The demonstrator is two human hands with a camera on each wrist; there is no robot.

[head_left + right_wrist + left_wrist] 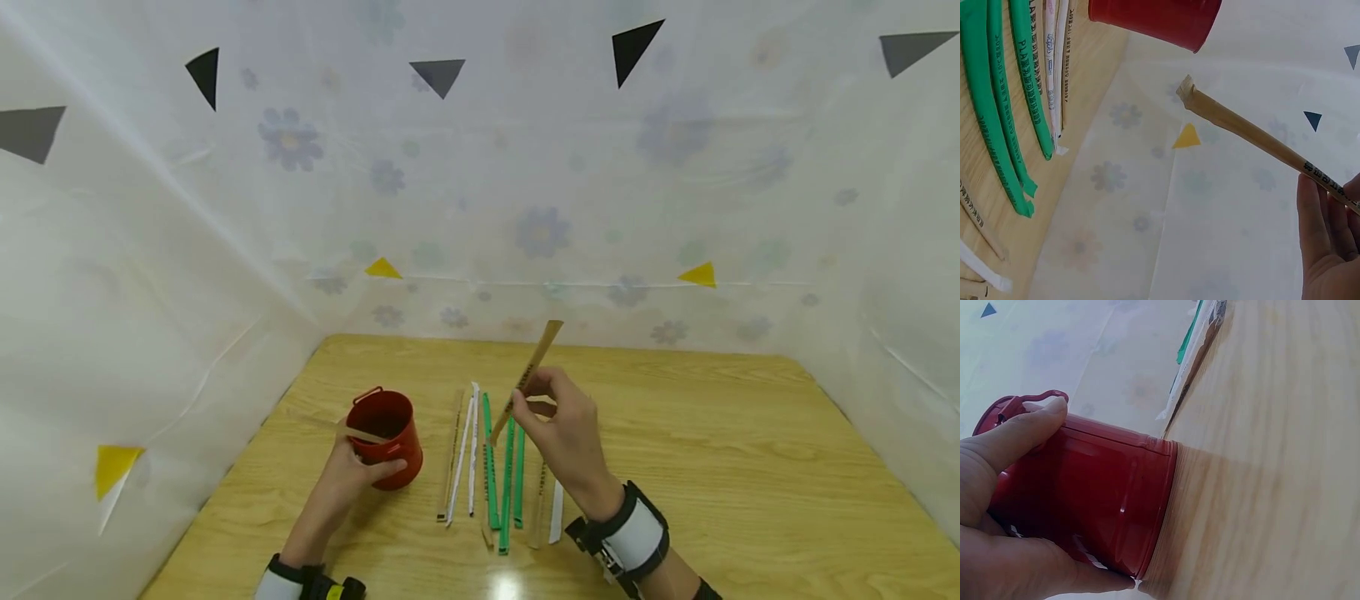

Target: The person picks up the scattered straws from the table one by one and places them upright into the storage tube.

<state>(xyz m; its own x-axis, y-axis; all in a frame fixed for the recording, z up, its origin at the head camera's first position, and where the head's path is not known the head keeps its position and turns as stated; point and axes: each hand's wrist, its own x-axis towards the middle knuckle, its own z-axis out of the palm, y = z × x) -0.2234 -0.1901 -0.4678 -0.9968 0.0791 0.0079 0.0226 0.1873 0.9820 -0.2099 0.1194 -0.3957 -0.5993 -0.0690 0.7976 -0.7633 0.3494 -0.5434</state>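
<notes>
My left hand point(339, 483) grips a small red metal bucket point(405, 457) from its left side, thumb across the front. In the left wrist view the thumb lies by the wire handle point(1044, 396). One paper-wrapped straw point(363, 434) leans in the bucket, its outer end sticking out past the left rim. Above the table, my right hand point(573, 429) pinches a brown paper-wrapped straw point(546, 340) between thumb and fingers, tilted with its upper end to the right. Dark printing on the wrapper point(1319, 175) shows near the fingers in the right wrist view.
Between the hands several wrapped straws lie roughly side by side on the wooden table point(712, 467): green ones point(506, 508), white ones point(472, 467) and brown ones point(450, 467). Another white straw point(556, 517) lies below the right wrist. A pale flowered sheet point(480, 192) hangs around the table.
</notes>
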